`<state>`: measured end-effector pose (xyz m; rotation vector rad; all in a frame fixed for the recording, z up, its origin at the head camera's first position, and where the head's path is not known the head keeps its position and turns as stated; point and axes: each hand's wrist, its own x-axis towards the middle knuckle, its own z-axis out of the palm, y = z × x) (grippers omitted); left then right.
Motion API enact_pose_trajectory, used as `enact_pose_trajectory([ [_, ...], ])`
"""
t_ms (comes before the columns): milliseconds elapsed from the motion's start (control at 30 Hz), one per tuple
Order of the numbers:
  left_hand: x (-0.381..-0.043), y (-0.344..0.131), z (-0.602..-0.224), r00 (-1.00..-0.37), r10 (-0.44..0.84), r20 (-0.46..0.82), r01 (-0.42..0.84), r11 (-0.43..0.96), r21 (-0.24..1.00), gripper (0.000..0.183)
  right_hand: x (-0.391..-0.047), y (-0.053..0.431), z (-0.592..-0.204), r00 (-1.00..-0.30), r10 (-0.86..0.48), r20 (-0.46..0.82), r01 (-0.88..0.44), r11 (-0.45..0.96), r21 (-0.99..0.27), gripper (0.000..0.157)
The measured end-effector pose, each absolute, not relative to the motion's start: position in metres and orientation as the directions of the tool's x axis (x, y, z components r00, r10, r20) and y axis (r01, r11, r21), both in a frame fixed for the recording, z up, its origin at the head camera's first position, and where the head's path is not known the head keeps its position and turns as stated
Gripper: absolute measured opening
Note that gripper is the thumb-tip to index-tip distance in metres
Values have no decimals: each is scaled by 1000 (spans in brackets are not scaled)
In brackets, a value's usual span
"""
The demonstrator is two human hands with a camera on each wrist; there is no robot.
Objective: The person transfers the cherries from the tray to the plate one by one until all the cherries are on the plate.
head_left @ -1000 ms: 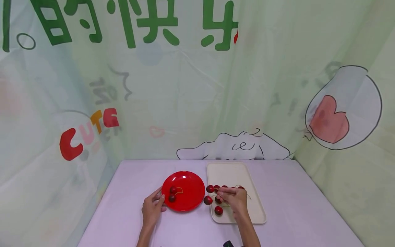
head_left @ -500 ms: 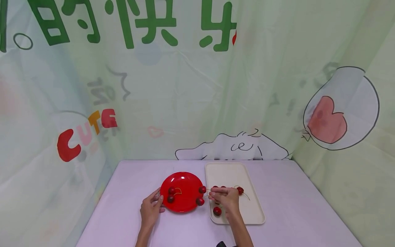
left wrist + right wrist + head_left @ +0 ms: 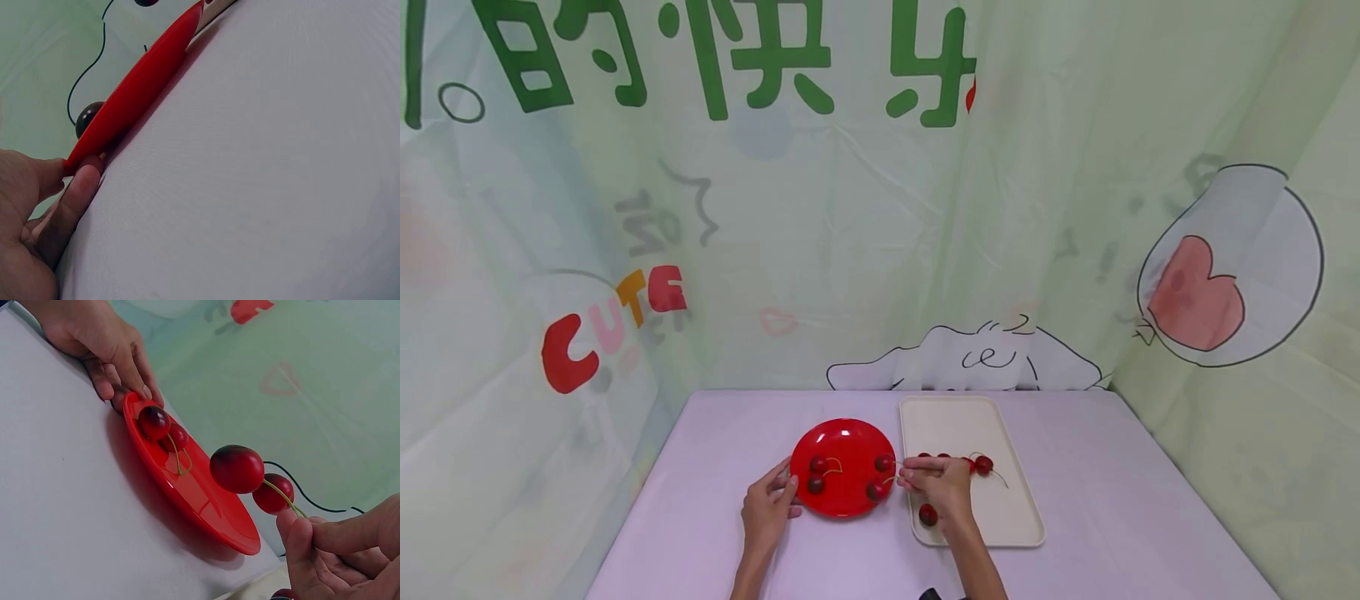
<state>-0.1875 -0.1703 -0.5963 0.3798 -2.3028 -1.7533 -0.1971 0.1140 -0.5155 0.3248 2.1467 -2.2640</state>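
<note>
My left hand (image 3: 766, 510) grips the left rim of a round red plate (image 3: 848, 440), thumb on top and fingers beneath. In the left wrist view the plate (image 3: 140, 94) looks tilted against the tabletop. Two dark red cherries (image 3: 817, 473) with a joined stem lie on the plate's left part. My right hand (image 3: 946, 490) pinches the green stems of another pair of cherries (image 3: 237, 470). This pair hangs over the plate's right side; in the right wrist view it appears held off the plate. Whether either cherry touches the plate, I cannot tell.
A cream rectangular tray (image 3: 951, 421) stands just right of the plate. Several more cherries (image 3: 983, 465) lie in it, partly hidden behind my right hand. A pale cloth covers the table (image 3: 1097, 483); a printed curtain (image 3: 760, 208) hangs behind and at both sides.
My right hand has moved left from over the tray, bringing the pinched pair of cherries over the plate's right part and lower. My left hand stays at the plate's rim.
</note>
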Motion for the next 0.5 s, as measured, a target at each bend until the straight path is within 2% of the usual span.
enact_pose_trajectory([
  [500, -190, -171, -602, -943, -334, 4, -88, 260, 962, 45, -200, 101, -517, -982, 118, -149, 143, -56, -988, 27],
])
